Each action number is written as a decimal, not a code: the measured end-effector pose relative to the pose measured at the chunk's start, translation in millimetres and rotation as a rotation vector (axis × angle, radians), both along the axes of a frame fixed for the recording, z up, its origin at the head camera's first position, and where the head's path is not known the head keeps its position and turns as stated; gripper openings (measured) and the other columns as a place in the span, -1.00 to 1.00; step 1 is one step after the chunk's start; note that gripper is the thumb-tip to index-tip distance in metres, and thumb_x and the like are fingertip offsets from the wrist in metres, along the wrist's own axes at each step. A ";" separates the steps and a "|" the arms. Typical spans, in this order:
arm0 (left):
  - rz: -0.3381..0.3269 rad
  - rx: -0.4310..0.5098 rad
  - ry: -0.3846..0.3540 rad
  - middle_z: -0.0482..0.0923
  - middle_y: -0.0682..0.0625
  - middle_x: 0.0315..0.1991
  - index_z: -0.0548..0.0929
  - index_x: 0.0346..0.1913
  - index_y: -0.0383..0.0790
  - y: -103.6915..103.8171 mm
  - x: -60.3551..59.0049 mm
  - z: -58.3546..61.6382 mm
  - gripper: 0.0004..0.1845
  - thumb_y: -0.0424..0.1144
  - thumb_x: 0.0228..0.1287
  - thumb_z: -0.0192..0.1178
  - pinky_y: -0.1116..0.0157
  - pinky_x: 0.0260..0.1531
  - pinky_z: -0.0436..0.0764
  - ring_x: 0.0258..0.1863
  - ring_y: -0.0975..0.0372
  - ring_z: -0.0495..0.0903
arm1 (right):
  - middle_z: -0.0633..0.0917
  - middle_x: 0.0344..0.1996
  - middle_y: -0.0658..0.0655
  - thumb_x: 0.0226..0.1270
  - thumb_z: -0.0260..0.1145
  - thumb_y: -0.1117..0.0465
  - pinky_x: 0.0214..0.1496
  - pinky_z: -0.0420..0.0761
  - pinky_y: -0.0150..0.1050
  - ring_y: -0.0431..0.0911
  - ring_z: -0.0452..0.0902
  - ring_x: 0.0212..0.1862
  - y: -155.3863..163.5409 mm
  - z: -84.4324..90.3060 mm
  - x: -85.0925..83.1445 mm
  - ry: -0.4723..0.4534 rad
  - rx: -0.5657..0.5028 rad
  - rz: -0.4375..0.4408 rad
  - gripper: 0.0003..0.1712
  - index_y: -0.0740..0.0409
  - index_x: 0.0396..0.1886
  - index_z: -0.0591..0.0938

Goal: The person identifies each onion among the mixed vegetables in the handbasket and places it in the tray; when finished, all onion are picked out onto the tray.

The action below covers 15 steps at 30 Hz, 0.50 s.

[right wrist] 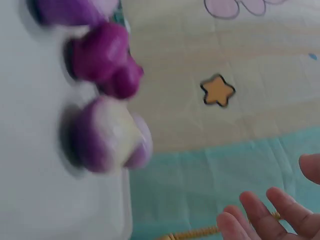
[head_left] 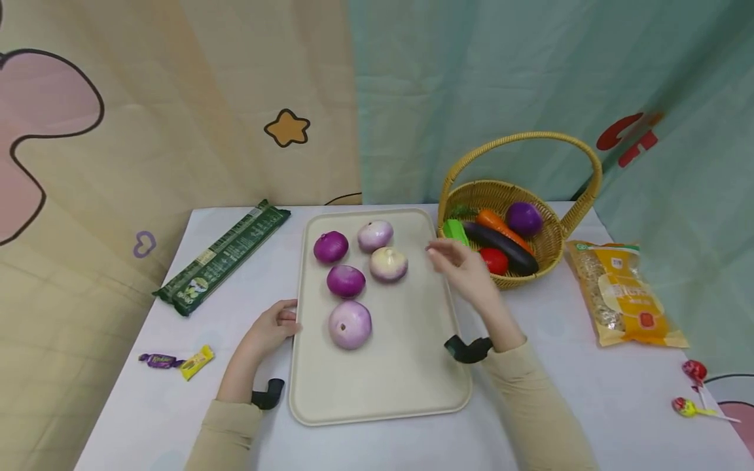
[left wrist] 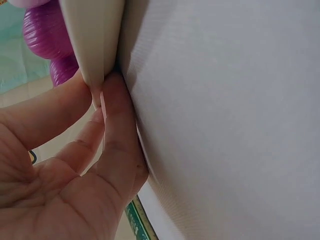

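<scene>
A cream tray (head_left: 406,366) lies on the table, bearing several round vegetables. Two are dark purple onions (head_left: 345,281); the others are paler, including a white-and-purple one (head_left: 389,264) and a lilac one (head_left: 350,325) nearest the front. At the tray's left edge, my left hand (head_left: 268,333) grips the rim, thumb on top and fingers beneath, as the left wrist view shows. My right hand (head_left: 465,271) hovers by the tray's right rim, beside a wicker basket (head_left: 554,242). Its fingers (right wrist: 257,207) are loosely spread and hold nothing.
The basket holds an eggplant (head_left: 501,247), a carrot (head_left: 501,227), a tomato (head_left: 493,261) and other vegetables. A green packet (head_left: 226,255) lies at the left, wrapped candies (head_left: 197,362) before it. At the right are a yellow bag (head_left: 624,294) and lollipops (head_left: 686,407).
</scene>
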<state>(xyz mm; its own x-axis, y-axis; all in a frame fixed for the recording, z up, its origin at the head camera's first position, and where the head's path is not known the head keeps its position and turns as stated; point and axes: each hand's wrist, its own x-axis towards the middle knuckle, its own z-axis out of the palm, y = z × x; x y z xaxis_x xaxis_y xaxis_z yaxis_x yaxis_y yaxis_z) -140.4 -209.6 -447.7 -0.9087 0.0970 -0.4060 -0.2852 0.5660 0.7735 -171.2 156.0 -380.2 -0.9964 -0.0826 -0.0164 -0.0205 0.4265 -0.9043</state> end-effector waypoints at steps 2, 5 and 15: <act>0.007 -0.011 0.002 0.52 -0.29 -0.05 0.32 0.38 -0.44 0.0 -0.2 0.1 -0.39 -0.42 0.28 0.18 0.32 -0.17 0.55 -0.11 0.08 0.55 | 0.63 0.13 0.25 0.47 0.18 -0.02 0.02 0.61 -0.34 0.02 0.61 0.03 24.8 12.9 -13.7 0.051 0.008 -0.103 -0.48 0.23 0.24 0.53; 0.010 -0.024 0.009 0.53 -0.27 -0.07 0.33 0.37 -0.44 -0.9 -0.4 -0.7 -0.40 -0.42 0.27 0.18 0.33 -0.18 0.54 -0.14 0.10 0.55 | 0.61 0.14 0.19 0.43 0.19 -0.12 0.03 0.53 -0.44 -0.15 0.54 0.03 58.1 24.8 -34.8 0.085 0.030 -0.268 -0.41 0.19 0.25 0.53; 0.034 0.006 0.013 0.52 -0.25 -0.12 0.36 0.35 -0.45 -0.2 0.2 -5.7 -0.41 -0.44 0.24 0.19 0.33 -0.20 0.56 -0.19 0.14 0.54 | 0.54 0.19 0.12 0.35 0.18 -0.20 0.35 0.40 -0.06 0.05 0.40 0.27 135.9 20.7 -90.5 -0.017 0.119 -0.576 -0.28 0.15 0.34 0.48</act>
<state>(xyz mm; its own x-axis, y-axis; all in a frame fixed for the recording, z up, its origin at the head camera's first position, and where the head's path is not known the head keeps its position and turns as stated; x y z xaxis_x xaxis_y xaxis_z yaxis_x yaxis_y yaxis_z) -140.2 -209.9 -453.3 -0.9167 0.0686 -0.3936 -0.2939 0.5515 0.7807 -261.7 291.9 -359.4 -0.8799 0.4751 -0.0086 0.2586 0.4637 -0.8474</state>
